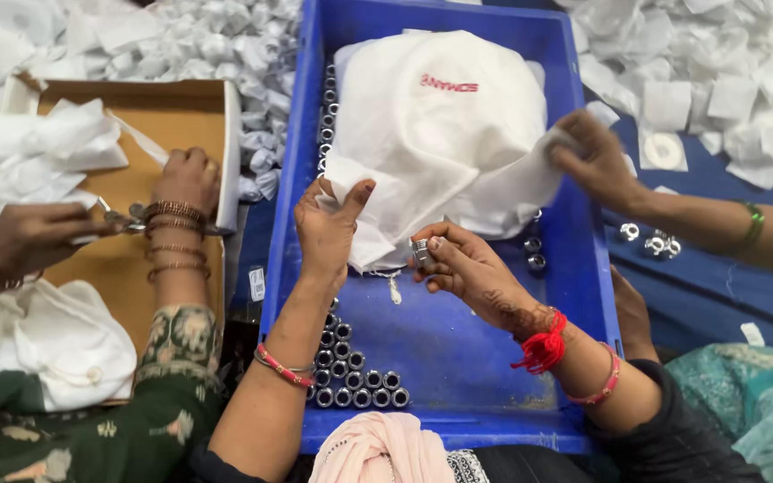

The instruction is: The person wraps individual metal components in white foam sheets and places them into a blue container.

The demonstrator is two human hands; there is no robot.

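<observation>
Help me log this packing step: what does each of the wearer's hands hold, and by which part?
The right hand holds a small metal cylinder by its side, between the fingertips. The left hand pinches the lower edge of the white cloth bag.

The left hand (328, 224) pinched the edge of a white cloth bag (445, 125) in a blue crate (574, 268); the right hand (467, 264) held a small metal ring (421, 253). More rings (355, 380) lined the crate's near corner. A co-worker's hand (592, 161) gripped the bag's other side.

blue plastic crate (583, 268): smooth, slightly glossy | small shiny metal cylinders (351, 380) inside crate: polished | white non-woven cloth bag (445, 125) inside crate: matt, soft | brown cardboard box (172, 112) left of crate: matt
</observation>
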